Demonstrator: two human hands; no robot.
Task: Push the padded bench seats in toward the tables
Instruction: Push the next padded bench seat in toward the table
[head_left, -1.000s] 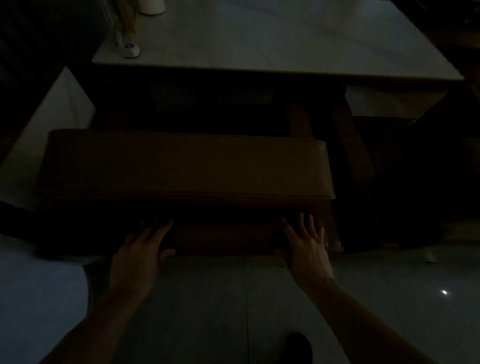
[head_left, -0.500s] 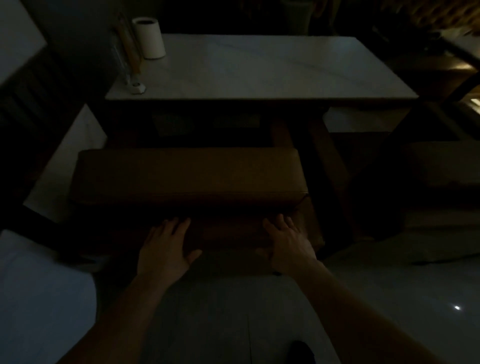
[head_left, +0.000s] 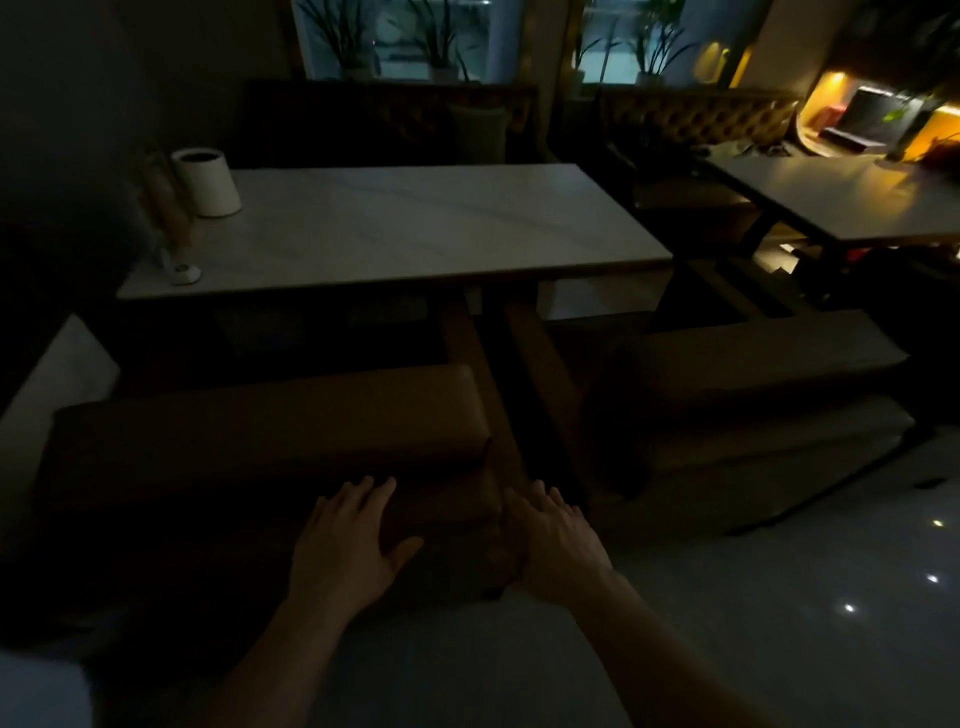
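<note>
**Both hands flat at bench's near edge**

Your left hand (head_left: 348, 545) lies spread on the near side of the padded bench seat (head_left: 270, 415), fingers open, gripping nothing. Your right hand (head_left: 558, 540) is open too, at the bench's right-hand corner; too dark to tell if it's touching. The bench sits just in front of the marble surface (head_left: 405, 228). A second bench (head_left: 753, 364) sits right, near another table (head_left: 852, 197).

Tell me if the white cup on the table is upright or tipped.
Upright: the white cup stands on its base on the table, its dark open mouth facing up.
</note>
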